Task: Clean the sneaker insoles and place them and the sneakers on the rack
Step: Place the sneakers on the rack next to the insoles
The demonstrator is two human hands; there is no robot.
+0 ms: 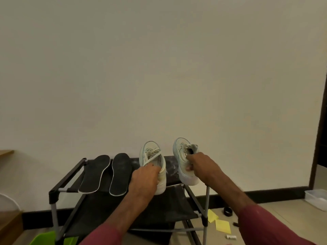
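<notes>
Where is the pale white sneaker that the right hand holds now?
In the head view the pale white sneaker is right of centre, over the right end of the black fabric rack, beside the second pale sneaker.

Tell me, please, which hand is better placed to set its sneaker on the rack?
Left. The left hand has the left sneaker over the top shelf; the right hand holds the right sneaker overhanging its end.

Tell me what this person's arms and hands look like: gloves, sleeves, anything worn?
No gloves: the left hand and right hand are bare, each grip just fingers, no ring or watch showing. The left sleeve and right sleeve are dark red cloth, ending partway along the forearms.
</notes>
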